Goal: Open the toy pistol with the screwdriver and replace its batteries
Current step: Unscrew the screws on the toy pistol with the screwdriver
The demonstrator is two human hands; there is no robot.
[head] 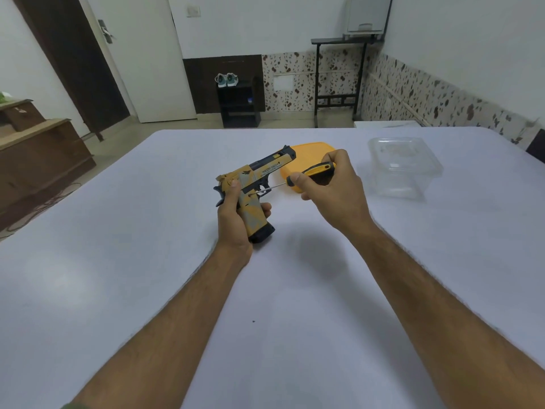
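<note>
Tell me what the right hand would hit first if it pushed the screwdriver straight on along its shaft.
The right hand aims the screwdriver down-left at the toy pistol. Its tip seems already at a hole high on the grip, so it would meet the grip first, just above the left hand; depth is uncertain.

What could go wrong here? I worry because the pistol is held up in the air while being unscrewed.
The screwdriver tip sits at the grip screw of the toy pistol, close to the left hand; a slip could jab its thumb. A freed screw could drop onto the table and roll away, since the clear container stands off to the right.
</note>
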